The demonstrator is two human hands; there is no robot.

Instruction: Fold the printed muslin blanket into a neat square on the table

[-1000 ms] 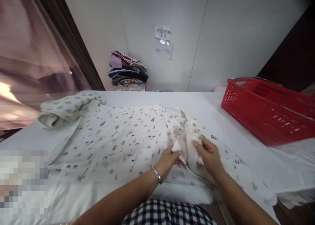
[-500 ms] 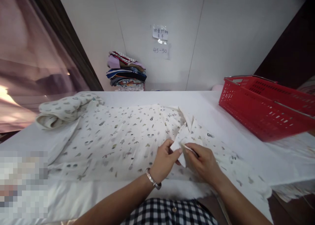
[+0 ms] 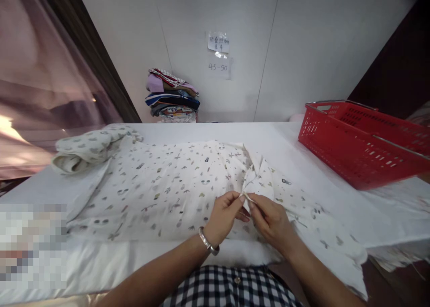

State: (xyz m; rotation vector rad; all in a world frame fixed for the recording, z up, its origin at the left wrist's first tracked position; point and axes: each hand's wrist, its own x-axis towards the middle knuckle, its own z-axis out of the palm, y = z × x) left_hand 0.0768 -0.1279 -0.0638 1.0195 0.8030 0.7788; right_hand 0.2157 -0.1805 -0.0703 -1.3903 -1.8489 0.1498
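Note:
A cream garment (image 3: 168, 186) printed with small grey and brown motifs lies spread across the white table (image 3: 292, 148). My left hand (image 3: 224, 216), with a silver bangle on the wrist, pinches a fold of this cloth near the garment's right side. My right hand (image 3: 270, 221) pinches the same fold from the other side, fingertips nearly touching those of the left. One sleeve of the garment (image 3: 89, 148) lies bunched at the far left. Another part trails to the right, over the table's near edge (image 3: 336, 248).
A red plastic basket (image 3: 363, 143) stands at the right of the table. A stack of folded clothes (image 3: 172, 94) sits against the back wall under two paper notes (image 3: 218, 54). A pink curtain (image 3: 40, 83) hangs at the left.
Both hands have drawn together on the raised fold; it now stands as a small pinched peak instead of a wider flap, and the right hand has turned inward.

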